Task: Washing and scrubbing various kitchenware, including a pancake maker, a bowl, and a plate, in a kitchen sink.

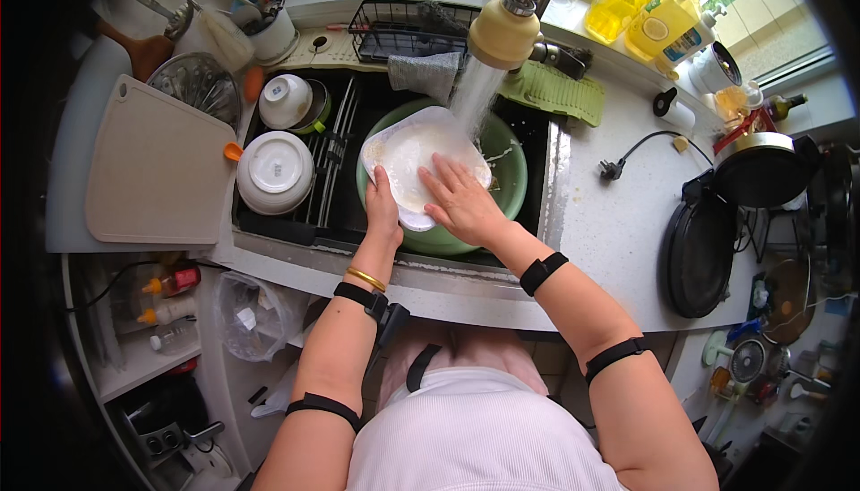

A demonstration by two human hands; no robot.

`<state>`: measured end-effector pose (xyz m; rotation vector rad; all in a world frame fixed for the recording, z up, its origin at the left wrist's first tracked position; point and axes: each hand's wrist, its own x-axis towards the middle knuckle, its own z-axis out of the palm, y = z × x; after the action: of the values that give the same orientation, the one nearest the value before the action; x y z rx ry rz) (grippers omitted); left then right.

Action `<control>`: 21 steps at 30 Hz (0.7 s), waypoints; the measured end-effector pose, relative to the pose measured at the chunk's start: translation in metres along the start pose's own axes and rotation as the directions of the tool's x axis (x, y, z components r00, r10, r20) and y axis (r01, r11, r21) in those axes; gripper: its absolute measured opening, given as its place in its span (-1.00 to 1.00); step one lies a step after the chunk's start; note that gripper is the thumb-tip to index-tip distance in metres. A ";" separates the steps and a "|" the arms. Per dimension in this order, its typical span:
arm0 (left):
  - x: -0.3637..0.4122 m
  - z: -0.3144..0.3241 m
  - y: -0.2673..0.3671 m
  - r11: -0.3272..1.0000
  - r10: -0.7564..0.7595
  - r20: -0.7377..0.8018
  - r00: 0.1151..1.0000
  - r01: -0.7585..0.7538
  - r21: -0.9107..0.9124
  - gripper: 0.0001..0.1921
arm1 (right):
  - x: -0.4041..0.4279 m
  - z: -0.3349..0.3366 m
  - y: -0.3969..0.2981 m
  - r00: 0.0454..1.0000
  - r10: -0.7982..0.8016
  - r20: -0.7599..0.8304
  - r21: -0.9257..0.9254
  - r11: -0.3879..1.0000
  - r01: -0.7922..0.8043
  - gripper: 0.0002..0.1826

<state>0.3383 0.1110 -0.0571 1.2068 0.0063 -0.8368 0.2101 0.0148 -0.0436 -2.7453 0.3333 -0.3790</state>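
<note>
My left hand (383, 211) grips the near left edge of a white square dish (411, 148), thumb over the rim. The dish is tilted above a green plastic basin (514, 162) in the dark sink (537, 215). My right hand (463, 202) lies flat on the dish's inner face, fingers a little spread, without gripping it. Water pours from the cream faucet head (500, 34) past the dish's far right side. Some food scraps (495, 184) show in the basin, which the dish and my hands partly hide.
Upturned white bowls (275, 172) rest at the sink's left on a metal rack (334, 155). A cutting board (158, 168) stands further left. A wire basket (410, 27) with a grey cloth (423, 74) is behind. To the right are a plug (611, 170) and an opened electric griddle (702, 256).
</note>
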 end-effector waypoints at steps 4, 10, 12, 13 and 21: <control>-0.002 0.003 -0.010 0.978 -0.121 0.023 0.992 0.123 -0.170 -0.51 | 0.001 0.001 -0.040 0.999 -0.027 -0.036 0.231 0.972 0.034 -0.50; 0.001 0.016 -0.009 0.963 -0.125 0.025 0.992 0.128 -0.236 -0.45 | -0.016 -0.008 -0.027 0.993 -0.064 -0.100 0.114 0.991 0.075 -0.56; 0.003 0.017 -0.017 0.960 -0.123 -0.041 0.992 0.109 -0.256 -0.43 | -0.015 -0.012 -0.031 0.991 -0.099 -0.086 0.127 0.986 0.109 -0.55; 0.005 0.013 -0.017 0.961 -0.122 -0.047 0.991 0.106 -0.257 -0.43 | -0.020 -0.021 -0.026 0.995 -0.084 -0.044 0.153 0.984 0.090 -0.55; -0.004 0.012 -0.018 0.993 -0.114 -0.112 0.987 0.111 -0.027 -0.60 | -0.031 -0.042 0.026 0.750 0.654 -0.098 0.590 0.645 -0.486 -0.40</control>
<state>0.3198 0.1014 -0.0652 1.2418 0.1768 -0.8632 0.1632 -0.0135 -0.0221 -1.8816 0.9990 -0.6053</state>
